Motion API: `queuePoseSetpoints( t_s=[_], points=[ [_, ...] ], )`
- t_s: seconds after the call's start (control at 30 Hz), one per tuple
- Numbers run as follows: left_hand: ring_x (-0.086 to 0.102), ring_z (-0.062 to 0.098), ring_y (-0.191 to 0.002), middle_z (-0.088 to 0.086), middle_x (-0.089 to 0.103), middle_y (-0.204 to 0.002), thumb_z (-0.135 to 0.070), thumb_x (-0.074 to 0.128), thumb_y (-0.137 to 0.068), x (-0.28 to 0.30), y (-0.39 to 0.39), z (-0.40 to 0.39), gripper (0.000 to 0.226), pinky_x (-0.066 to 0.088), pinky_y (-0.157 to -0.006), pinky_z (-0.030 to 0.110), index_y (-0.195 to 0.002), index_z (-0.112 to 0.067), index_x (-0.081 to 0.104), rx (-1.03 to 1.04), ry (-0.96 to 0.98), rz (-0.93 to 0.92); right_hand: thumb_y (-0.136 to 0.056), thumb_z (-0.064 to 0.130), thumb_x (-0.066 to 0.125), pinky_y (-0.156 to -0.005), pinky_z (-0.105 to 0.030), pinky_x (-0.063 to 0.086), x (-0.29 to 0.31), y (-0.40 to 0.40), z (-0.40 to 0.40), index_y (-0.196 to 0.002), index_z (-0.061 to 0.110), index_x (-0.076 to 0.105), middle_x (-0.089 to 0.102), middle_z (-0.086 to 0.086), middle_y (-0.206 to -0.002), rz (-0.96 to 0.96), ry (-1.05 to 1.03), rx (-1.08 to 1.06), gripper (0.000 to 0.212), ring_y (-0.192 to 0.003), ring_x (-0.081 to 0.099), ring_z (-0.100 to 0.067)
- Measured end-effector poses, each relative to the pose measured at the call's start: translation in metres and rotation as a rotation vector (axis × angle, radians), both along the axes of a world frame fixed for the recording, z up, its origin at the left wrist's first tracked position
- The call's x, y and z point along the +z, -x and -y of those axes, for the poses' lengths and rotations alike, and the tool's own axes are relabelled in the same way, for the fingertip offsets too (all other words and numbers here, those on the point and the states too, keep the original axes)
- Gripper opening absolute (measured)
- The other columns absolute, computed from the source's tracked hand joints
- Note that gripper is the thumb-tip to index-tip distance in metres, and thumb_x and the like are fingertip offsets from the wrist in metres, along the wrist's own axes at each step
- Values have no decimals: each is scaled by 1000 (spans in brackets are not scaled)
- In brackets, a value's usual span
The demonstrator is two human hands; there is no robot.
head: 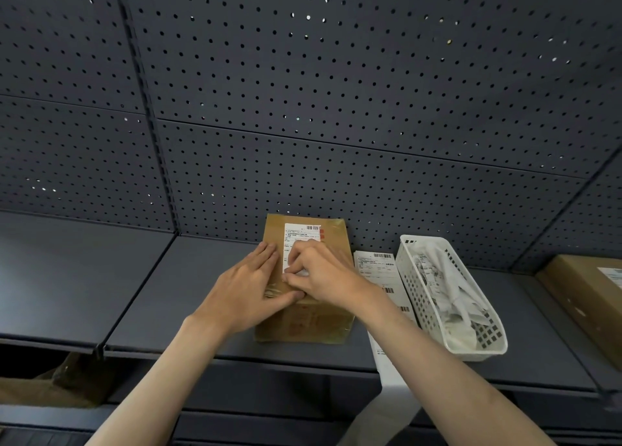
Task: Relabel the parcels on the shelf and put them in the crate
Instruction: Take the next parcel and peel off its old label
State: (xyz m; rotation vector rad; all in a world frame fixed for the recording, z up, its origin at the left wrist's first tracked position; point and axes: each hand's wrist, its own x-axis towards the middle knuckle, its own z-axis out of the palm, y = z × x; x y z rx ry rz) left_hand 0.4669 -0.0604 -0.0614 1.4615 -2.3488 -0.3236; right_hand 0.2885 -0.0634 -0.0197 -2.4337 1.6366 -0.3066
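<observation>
Right hand [321, 274] hides the label's [299, 240] lower edge on parcel [331, 240].

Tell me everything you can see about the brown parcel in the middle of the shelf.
The brown parcel is a flat cardboard box with glossy clear tape, lying on the dark shelf with its far end at the pegboard. A white label with a barcode and small print lies on its top. The left hand rests flat on it, fingers straight; the right hand has curled fingers pinching at the label's lower edge. A strip of labels lies just to its right.
</observation>
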Motion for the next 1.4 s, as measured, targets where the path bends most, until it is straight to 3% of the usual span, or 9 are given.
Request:
queuePoseSetpoints(
  t_s=[0.13, 0.3, 0.57, 0.77, 0.83, 0.97, 1.1, 1.3, 1.4],
  points=[
    [2, 2, -152, -9, 10, -167, -80, 42, -85, 2, 0, -1, 99, 14, -120, 26, -160, -20, 18, -1, -14, 9, -92, 27, 62, -84, -44, 52, -3, 2, 1, -88, 16, 81, 67, 9, -103, 69, 3, -26, 23, -96, 61, -18],
    [4, 3, -152, -8, 11, -167, -80, 42, -85, 1, 1, 0, 99, 17, -120, 27, -160, -20, 19, 2, -12, -10, -93, 40, 69, -90, -40, 49, 1, 1, -1, -104, 24, 82, 66, 11, -109, 91, -24, 2, 23, -105, 58, -14],
    [1, 1, -152, -9, 11, -167, -79, 41, -82, 2, 1, -1, 100, 16, -120, 25, -160, -20, 19, 2, -26, -9, -96, 33, 63, -84, -40, 50, -1, -4, -1, -97, 18, 81, 64, 8, -108, -8, 27, 3, 24, -102, 59, -19],
    [-4, -4, -148, -10, 8, -167, -85, 36, -79, 2, 1, 0, 105, 11, -119, 24, -160, -20, 18, -4, -41, -12, -91, 23, 63, -73, -35, 48, -5, -4, -1, -88, 15, 79, 68, 8, -102, 45, 87, 0, 18, -92, 60, -17],
    [-3, -3, -149, -11, 8, -167, -82, 41, -83, 0, 0, 0, 102, 9, -118, 23, -160, -21, 17, 0, -34, -16, -92, 19, 62, -71, -36, 49, -9, -1, 2, -84, 13, 77, 68, 6, -94, 110, 99, -30, 18, -85, 62, -17],
    [-1, 0, -152, -11, 8, -167, -81, 44, -84, -1, 0, 0, 101, 13, -121, 26, -160, -20, 17, 7, -31, -17, -90, 13, 69, -80, -35, 55, -8, 9, 4, -87, 13, 80, 70, 5, -92, 344, 14, -57, 12, -88, 64, -11],
    [-1, -1, -151, -11, 9, -167, -79, 45, -85, -3, 0, 0, 98, 12, -120, 25, -160, -21, 18, -3, -24, -37, -87, 27, 79, -88, -34, 51, -5, 6, 2, -104, 12, 80, 68, 2, -102, 258, -68, 7, 22, -98, 60, -13],
    [-2, -1, -151, -10, 8, -167, -78, 45, -85, -2, 0, -1, 98, 13, -120, 24, -160, -20, 19, -10, -21, -36, -92, 22, 71, -90, -46, 52, -9, 0, 6, -88, 18, 78, 62, 8, -97, 148, -51, 23, 9, -97, 59, -18],
    [-2, 0, -151, -9, 8, -167, -76, 46, -87, -2, 0, -1, 97, 14, -121, 26, -160, -19, 18, -11, -14, -30, -88, 16, 67, -90, -45, 51, -8, -4, 5, -78, 24, 63, 58, 8, -94, 129, -70, 27, 13, -97, 54, -17]
  ],
)
